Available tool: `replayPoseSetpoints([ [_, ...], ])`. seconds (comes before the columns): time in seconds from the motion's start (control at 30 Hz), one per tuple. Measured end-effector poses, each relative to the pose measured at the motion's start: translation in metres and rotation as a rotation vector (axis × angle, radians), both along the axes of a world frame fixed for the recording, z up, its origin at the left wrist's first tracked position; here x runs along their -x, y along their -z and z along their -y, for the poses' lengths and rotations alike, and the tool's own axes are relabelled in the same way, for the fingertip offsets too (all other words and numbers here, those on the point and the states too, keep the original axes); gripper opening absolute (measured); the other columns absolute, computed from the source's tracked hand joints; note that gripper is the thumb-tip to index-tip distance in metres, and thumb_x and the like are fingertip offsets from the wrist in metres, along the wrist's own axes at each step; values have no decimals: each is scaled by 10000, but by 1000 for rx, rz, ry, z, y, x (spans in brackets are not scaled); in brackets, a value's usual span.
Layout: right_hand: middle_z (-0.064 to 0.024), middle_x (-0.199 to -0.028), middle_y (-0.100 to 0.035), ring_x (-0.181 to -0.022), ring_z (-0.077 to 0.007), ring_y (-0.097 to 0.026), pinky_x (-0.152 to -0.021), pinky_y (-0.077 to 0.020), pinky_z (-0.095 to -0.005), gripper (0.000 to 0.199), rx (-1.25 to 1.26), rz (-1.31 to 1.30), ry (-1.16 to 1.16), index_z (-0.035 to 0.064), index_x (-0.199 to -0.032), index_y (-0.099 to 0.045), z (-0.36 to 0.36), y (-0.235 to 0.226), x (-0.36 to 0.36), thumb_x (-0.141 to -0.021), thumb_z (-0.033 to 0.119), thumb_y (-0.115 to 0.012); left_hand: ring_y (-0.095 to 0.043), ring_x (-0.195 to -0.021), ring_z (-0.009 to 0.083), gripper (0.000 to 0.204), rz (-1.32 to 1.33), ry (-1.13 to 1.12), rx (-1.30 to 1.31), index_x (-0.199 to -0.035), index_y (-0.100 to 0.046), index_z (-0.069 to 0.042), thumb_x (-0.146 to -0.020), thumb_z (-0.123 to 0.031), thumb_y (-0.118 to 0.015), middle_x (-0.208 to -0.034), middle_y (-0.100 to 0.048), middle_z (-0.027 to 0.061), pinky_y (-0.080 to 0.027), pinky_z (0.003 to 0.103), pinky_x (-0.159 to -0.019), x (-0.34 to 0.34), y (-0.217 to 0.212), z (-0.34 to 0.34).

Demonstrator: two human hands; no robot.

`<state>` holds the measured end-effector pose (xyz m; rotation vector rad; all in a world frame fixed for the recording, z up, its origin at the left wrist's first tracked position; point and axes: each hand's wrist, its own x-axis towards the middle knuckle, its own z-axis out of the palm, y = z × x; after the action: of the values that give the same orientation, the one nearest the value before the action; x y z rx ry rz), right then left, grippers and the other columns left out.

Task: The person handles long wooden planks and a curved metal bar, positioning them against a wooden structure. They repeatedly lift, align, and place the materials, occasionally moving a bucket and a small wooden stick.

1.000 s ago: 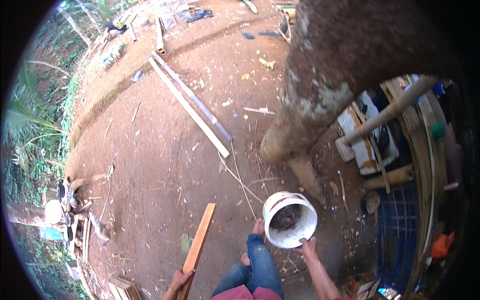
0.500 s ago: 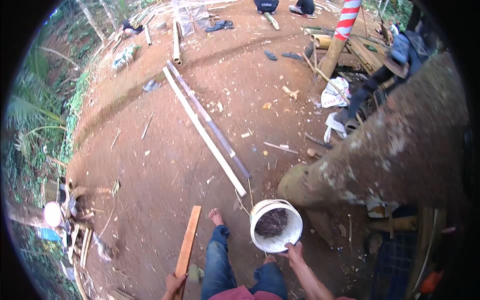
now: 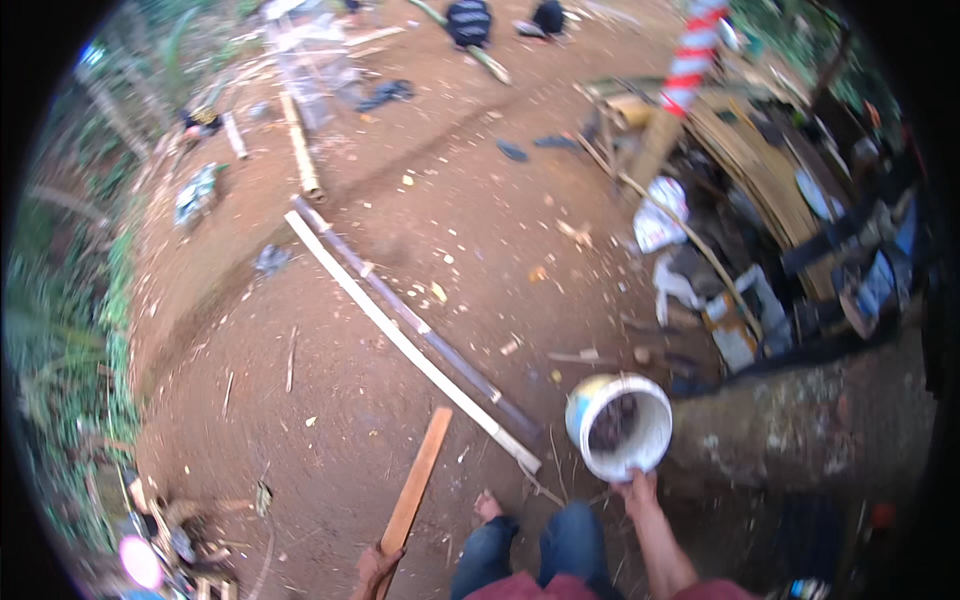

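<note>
My left hand (image 3: pixel 376 568) is closed round the lower end of a flat reddish-brown wooden plank (image 3: pixel 418 475), which slants up and away over the bare earth. With my right hand (image 3: pixel 637 490) I grip the near rim of a white plastic bucket (image 3: pixel 654 430). The bucket is tilted so that its mouth faces me. Inside lies a dark, clumped material (image 3: pixel 612 425) whose kind is blurred. Beyond the plank, a pale bamboo strip (image 3: pixel 400 362) and a dark bamboo pole (image 3: pixel 415 322) lie side by side on the ground.
A thick mossy trunk (image 3: pixel 800 425) lies right of the bucket. Beyond it is a heap of bamboo slats (image 3: pixel 755 165) and a white sack (image 3: pixel 660 215), beside a red-and-white wrapped post (image 3: pixel 690 60). A person in dark clothing (image 3: pixel 468 22) is far ahead; greenery (image 3: pixel 70 350) borders the left.
My view has shifted and blurred. The bucket in my right hand has swung rightward, closer to the trunk, and tipped further. The plank stays in my left hand.
</note>
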<state>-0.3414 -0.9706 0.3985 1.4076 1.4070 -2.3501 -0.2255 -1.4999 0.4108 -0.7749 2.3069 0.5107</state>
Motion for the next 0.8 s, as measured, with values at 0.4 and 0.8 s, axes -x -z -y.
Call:
replayPoseSetpoints([
  [0.4, -106, -1069, -549, -896, -239, -580, -664, -525, -330, 431, 129, -135, 310, 68, -1204, -431, 7, 50, 175, -799, 126, -569, -612, -921, 341, 700, -106, 248, -92, -1097, -593, -51, -626, -566, -656, -956, -635, 215, -480, 421, -801, 284, -10, -46],
  [0.8, -133, -974, -583, -842, -270, -608, -680, -583, -337, 326, 254, 256, 577, -4, -1050, -487, -60, 184, 361, -742, 100, -512, -621, -901, 323, 710, -99, 401, -208, -1178, -554, -113, -630, -554, -655, -978, -642, 170, -489, 412, -797, 588, -15, -171],
])
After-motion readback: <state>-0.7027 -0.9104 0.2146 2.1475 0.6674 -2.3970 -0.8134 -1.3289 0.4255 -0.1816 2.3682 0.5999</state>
